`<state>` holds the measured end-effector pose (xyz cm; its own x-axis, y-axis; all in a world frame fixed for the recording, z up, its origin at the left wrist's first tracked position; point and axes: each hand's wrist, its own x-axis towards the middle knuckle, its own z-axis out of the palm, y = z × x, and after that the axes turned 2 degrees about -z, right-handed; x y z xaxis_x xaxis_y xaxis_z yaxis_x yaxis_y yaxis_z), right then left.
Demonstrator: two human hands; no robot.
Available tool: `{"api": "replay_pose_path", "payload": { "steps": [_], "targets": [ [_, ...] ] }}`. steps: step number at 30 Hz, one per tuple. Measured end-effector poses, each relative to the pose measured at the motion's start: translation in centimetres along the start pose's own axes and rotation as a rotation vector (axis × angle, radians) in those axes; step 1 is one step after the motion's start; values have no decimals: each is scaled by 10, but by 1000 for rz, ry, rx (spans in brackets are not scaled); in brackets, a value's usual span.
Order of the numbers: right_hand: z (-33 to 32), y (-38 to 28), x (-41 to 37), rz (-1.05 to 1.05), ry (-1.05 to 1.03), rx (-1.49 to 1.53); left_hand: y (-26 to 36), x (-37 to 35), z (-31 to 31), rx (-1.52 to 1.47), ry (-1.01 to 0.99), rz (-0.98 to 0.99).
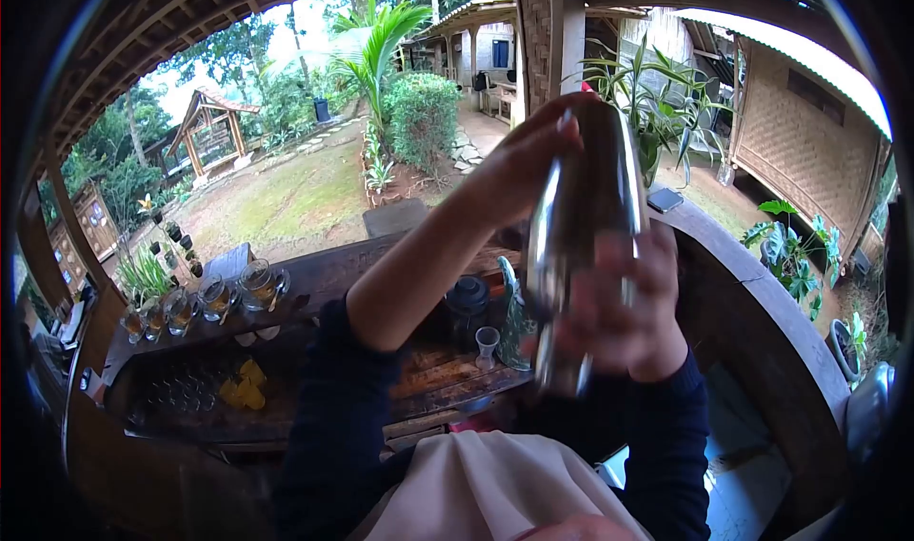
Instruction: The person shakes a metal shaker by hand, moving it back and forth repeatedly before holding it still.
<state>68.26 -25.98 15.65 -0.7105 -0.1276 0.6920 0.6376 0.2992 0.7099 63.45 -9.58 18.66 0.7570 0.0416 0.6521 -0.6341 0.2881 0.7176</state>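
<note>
A shiny metal cocktail shaker (592, 193) is held up at a tilt in front of me, partly smeared by motion. My left hand (557, 131) is closed around its upper end, with the thumb along the side. Lower down, my right hand (628, 303) wraps around the shaker's other end, its fingers blurred. On the wooden counter below stand a small clear glass (486, 348), a dark lidded jar (466, 298) and a green patterned object (515, 312) partly covered by the shaker.
Several glass cups (217, 296) on saucers line the counter's left back edge. Yellow pieces (245, 386) lie on the counter near shiny metal utensils (181, 393). A dark flat object (665, 199) rests on the curved ledge (762, 293) at right. A wooden post (571, 36) rises ahead.
</note>
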Motion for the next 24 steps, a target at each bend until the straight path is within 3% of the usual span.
{"api": "replay_pose_path", "payload": {
  "steps": [1,2,3,4,6,8,9,10,12,13,14,15,16,17,18,20,21,22,24],
  "targets": [
    [18,22,-7,65,37,-15,5,5,-10,-320,3,-324],
    [40,47,-17,130,78,-29,-2,7,-25,-374,113,-232],
    [53,49,-18,360,150,76,-19,19,-61,-150,-34,-92],
    [62,48,-14,588,224,179,-15,23,-60,80,-184,46],
    [56,48,-3,330,199,83,-14,11,-61,195,-124,55],
    [31,13,23,47,44,-17,21,-29,1,-272,-17,-143],
    [16,-12,33,-66,-4,-5,32,-26,14,-62,123,-101],
    [19,-29,27,-82,4,-7,28,-29,9,610,-91,407],
    [36,-45,17,-740,434,-8,44,-62,35,188,-451,225],
    [43,-39,24,-574,411,27,48,-70,27,266,-370,163],
    [49,-36,29,-399,387,73,50,-70,16,153,-215,105],
    [37,-40,29,-92,-33,37,59,-69,2,68,-59,-64],
    [63,-10,32,71,44,250,66,-67,-16,-25,99,-231],
    [86,3,37,266,90,338,57,-73,-58,69,-72,-156],
    [106,2,42,500,216,399,61,-84,-56,455,94,-60],
    [103,-12,56,332,135,390,44,-90,-53,-129,428,-72],
    [94,-35,65,194,12,311,82,-114,4,-73,681,-282],
    [85,-63,74,64,-112,240,82,-123,-24,-276,255,-334],
    [96,-99,101,-396,36,156,78,-160,-7,-216,-175,203]
  ]
}}
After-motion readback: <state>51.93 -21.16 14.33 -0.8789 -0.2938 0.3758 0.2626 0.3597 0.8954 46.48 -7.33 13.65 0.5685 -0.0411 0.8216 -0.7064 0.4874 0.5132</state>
